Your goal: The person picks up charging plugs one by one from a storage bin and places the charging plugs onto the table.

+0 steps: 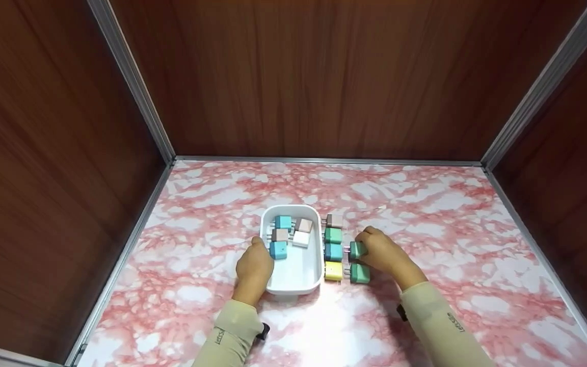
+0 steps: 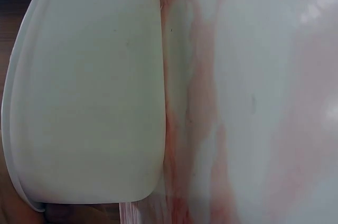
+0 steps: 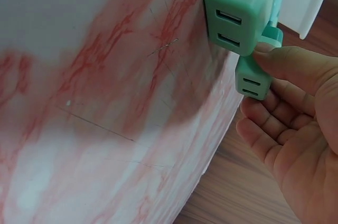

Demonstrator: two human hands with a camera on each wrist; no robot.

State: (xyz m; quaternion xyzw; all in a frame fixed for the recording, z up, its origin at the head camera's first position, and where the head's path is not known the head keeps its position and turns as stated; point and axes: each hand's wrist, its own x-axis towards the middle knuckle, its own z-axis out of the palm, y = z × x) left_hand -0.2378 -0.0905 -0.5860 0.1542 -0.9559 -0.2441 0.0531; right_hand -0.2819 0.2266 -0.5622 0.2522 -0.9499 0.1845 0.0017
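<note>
A white plastic tub (image 1: pixel 293 278) stands on the table, and my left hand (image 1: pixel 254 267) grips its left wall with the thumb at the rim. Blue chargers (image 1: pixel 278 250), pinkish chargers (image 1: pixel 279 235) and a white charger (image 1: pixel 301 239) lie inside it. Right of the tub, my right hand (image 1: pixel 382 253) pinches a green USB wall charger (image 3: pixel 253 78) between thumb and fingers, its two ports showing in the right wrist view. Another green charger (image 1: pixel 359 273) lies just in front of that hand. The left wrist view shows mostly the tub's outer wall (image 2: pixel 90 86).
Along the tub's right side runs a column of chargers: pinkish (image 1: pixel 334 220), green (image 1: pixel 332 235), blue (image 1: pixel 333 252) and yellow (image 1: pixel 333 271). Brown wood-look panels (image 1: pixel 303 76) with metal edging enclose the red-and-white marbled table (image 1: pixel 212 204) at the back and sides.
</note>
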